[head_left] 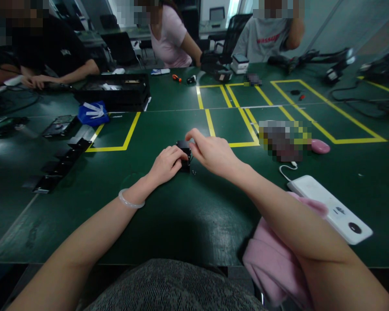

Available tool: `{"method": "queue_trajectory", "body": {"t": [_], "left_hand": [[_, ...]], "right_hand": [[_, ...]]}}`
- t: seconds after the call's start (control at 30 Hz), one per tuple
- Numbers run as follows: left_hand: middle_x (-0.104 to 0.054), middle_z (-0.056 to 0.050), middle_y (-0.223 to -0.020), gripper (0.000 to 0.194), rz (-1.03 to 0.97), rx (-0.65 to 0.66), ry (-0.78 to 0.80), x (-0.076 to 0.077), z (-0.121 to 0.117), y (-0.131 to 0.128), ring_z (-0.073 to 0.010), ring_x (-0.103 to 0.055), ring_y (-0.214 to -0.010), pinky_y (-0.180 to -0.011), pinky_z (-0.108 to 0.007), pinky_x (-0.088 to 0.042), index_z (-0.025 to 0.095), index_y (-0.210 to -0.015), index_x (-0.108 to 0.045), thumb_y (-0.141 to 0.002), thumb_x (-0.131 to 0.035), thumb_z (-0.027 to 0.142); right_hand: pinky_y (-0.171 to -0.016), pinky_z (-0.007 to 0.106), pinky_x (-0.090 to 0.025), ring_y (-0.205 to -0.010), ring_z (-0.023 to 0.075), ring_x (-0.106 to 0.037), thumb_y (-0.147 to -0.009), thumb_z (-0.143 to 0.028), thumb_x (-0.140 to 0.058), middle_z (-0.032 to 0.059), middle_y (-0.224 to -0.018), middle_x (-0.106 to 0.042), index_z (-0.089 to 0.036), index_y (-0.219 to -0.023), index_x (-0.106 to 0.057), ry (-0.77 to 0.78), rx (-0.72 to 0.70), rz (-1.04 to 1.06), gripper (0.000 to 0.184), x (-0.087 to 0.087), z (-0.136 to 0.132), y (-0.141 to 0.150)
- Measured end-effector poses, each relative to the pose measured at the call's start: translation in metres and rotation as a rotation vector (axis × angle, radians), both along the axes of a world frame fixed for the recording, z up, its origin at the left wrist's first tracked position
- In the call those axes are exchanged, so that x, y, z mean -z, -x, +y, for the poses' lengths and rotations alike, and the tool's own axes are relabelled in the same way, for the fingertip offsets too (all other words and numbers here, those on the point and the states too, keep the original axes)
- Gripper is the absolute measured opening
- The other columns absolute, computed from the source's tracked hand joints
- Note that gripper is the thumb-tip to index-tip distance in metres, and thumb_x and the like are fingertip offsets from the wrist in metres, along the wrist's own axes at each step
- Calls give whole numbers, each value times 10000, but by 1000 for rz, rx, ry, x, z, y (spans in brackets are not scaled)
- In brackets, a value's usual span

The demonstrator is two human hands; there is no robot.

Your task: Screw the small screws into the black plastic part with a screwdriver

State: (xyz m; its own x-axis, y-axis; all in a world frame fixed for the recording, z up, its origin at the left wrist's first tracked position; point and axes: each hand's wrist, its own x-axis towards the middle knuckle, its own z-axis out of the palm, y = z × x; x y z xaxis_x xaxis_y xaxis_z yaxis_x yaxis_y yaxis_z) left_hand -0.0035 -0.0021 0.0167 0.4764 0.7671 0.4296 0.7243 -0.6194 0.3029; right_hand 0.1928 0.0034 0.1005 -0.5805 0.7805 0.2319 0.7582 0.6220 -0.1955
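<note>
My left hand [167,165], with a pale bangle on its wrist, is closed around a small black box-shaped part [183,144] on the green table. Its fingers cover much of that part. Just to the right, my right hand [212,154] hovers with index finger and thumb curled towards each other beside the part's upper edge. Whatever the right fingertips hold, if anything, is too small to make out. A few tiny screws [193,172] lie on the table below the part. Off to the left stands a row of similar black parts [63,166].
A long black bin [116,96], a blue bag [93,113] and a black device [60,126] occupy the left. At right lie a white power bank [330,205], a pink cloth [272,263] and a pink oval object [320,146]. Several people sit across the table.
</note>
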Motion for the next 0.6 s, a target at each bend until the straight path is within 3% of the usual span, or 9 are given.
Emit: {"method": "queue_trajectory", "body": {"t": [0.2, 0.4, 0.6], "left_hand": [[-638, -71, -953, 195, -13, 5, -24, 1, 1, 0, -230, -556, -896, -794, -371, -441, 179, -936, -623, -920, -437, 124], [-642, -69, -967, 202, 1, 5, -4, 1, 1, 0, -228, -559, -910, -828, -378, -448, 183, -948, -621, -917, -431, 120], [-639, -65, -953, 201, 0, -4, -14, 3, 2, 0, -230, -556, -899, -807, -371, -443, 186, -946, -619, -918, -431, 122]], "right_hand": [[-589, 286, -204, -792, 196, -666, -1044, -422, -301, 57, -877, -739, -205, -1131, -604, -8, 9, -47, 383, 0, -1, 1], [-588, 281, -219, -788, 195, -672, -1047, -339, -296, 61, -899, -745, -194, -1223, -563, 3, -3, -35, 351, -3, -3, 2], [-588, 291, -197, -793, 203, -673, -1048, -414, -298, 68, -884, -746, -199, -1153, -603, -20, 5, -92, 387, -4, -4, 2]]}}
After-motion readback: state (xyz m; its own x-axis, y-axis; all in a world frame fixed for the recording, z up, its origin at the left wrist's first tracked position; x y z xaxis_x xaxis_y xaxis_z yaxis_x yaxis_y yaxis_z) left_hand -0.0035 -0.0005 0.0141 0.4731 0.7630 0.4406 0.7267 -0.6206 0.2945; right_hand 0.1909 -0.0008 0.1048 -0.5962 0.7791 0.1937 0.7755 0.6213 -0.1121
